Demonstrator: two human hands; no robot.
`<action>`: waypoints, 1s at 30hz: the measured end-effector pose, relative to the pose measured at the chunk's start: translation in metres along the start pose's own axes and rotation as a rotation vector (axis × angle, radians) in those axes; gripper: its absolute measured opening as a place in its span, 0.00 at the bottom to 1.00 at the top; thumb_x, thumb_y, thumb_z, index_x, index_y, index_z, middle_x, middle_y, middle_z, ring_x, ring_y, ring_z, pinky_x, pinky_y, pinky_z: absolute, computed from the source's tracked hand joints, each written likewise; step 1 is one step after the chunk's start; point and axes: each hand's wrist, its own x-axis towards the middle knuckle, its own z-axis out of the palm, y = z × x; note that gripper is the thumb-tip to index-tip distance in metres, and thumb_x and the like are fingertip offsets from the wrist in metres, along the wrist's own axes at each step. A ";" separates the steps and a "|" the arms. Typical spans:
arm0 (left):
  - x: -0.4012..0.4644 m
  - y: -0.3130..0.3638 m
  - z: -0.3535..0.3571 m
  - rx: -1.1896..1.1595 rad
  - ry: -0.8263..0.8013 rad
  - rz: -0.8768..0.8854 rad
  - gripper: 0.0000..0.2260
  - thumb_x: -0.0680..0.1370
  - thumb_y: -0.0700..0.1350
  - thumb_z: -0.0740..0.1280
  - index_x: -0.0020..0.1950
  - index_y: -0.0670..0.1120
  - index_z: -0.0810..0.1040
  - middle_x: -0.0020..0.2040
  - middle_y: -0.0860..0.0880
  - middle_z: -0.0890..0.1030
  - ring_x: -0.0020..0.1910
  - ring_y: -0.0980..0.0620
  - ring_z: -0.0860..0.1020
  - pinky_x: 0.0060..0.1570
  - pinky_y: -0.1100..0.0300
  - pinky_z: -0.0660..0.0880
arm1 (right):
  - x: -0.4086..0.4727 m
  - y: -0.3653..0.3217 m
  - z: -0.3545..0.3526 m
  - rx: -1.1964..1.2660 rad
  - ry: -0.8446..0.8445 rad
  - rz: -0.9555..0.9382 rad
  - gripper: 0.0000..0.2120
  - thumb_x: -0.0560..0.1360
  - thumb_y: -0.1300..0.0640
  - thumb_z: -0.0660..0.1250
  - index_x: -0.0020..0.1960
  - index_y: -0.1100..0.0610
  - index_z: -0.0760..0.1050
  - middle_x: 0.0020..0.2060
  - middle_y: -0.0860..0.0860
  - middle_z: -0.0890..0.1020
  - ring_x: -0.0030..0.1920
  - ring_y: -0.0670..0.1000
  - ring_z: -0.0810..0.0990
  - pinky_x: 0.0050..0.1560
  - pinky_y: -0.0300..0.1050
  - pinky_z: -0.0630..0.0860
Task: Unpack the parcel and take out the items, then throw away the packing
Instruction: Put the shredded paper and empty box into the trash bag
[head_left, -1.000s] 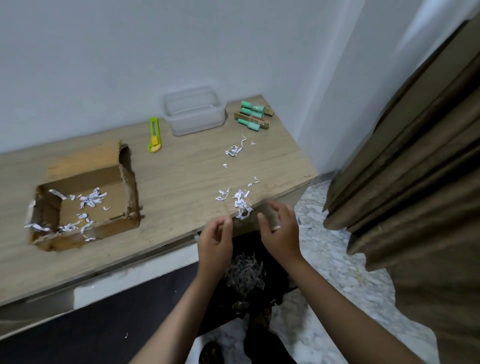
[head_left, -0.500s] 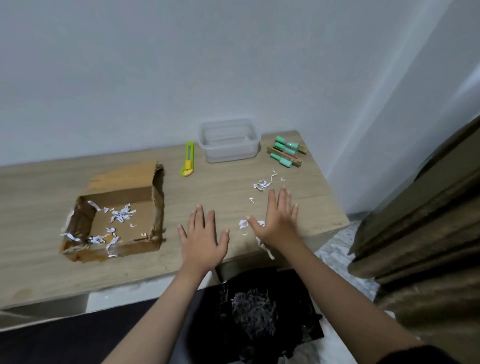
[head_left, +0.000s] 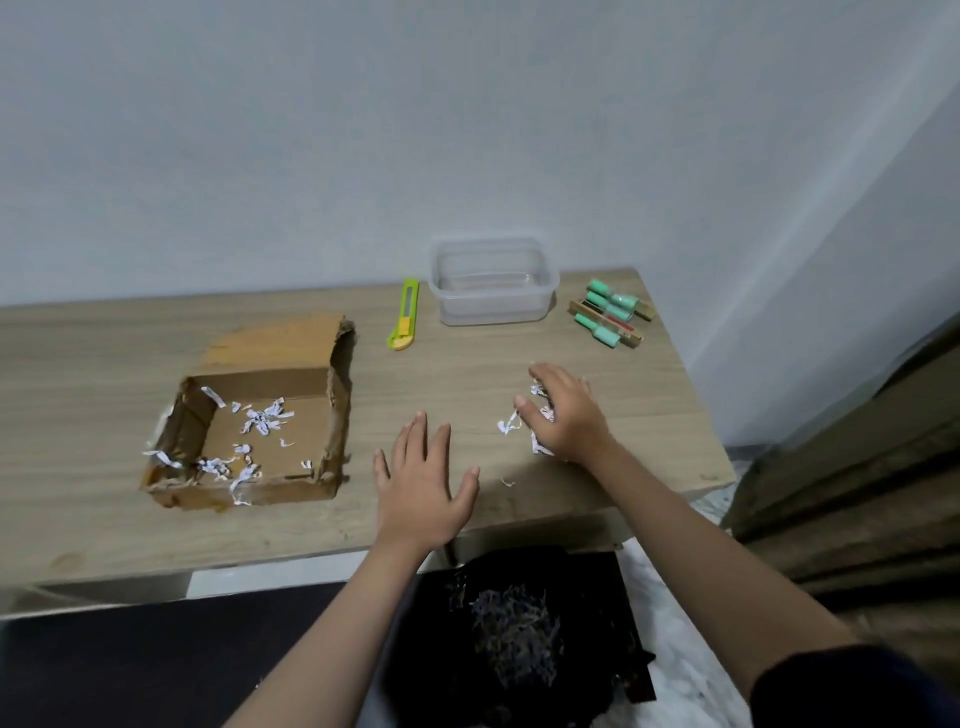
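The right hand (head_left: 563, 415) cups loosely over scattered white paper shreds (head_left: 506, 426) on the pale wooden worktop (head_left: 467, 374); the left hand (head_left: 421, 478) lies flat, fingers spread, beside the torn brown cardboard box (head_left: 260, 431).

- table (head_left: 519, 353): light wood grain, beige-grey
- cardboard box (head_left: 270, 431): brown, orange-tan flap at back
- paper shreds (head_left: 262, 418) in box: white; same white by my right hand (head_left: 566, 415)
- cutter (head_left: 405, 321): lime green body, yellow slider and tip
- container (head_left: 493, 288): clear, colourless
- markers (head_left: 610, 317): mint green caps, tan wood-coloured bodies, one red stripe
- bin bag (head_left: 519, 623): black, grey shreds inside
- curtain (head_left: 857, 493): dull brown
- wall (head_left: 363, 130): plain pale grey-white
- my sleeve (head_left: 852, 686): dark navy
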 end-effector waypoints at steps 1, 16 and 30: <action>0.000 0.000 0.000 -0.008 0.007 0.003 0.30 0.73 0.63 0.55 0.72 0.52 0.63 0.78 0.48 0.56 0.76 0.47 0.54 0.71 0.38 0.50 | -0.008 -0.003 0.001 0.017 -0.004 -0.049 0.34 0.70 0.36 0.54 0.67 0.56 0.70 0.67 0.52 0.74 0.69 0.52 0.69 0.70 0.56 0.58; -0.001 0.002 -0.003 -0.029 -0.007 0.009 0.28 0.76 0.61 0.59 0.72 0.50 0.64 0.78 0.46 0.56 0.77 0.46 0.53 0.72 0.37 0.48 | -0.096 -0.035 0.019 0.123 0.139 -0.210 0.08 0.65 0.69 0.69 0.40 0.61 0.84 0.38 0.55 0.86 0.39 0.52 0.83 0.43 0.38 0.74; 0.000 0.000 -0.004 -0.035 -0.027 0.030 0.28 0.76 0.60 0.58 0.72 0.48 0.64 0.78 0.44 0.56 0.77 0.45 0.52 0.71 0.36 0.48 | -0.204 -0.030 0.025 0.340 0.031 0.445 0.04 0.69 0.61 0.73 0.43 0.57 0.85 0.40 0.53 0.86 0.42 0.50 0.83 0.41 0.33 0.75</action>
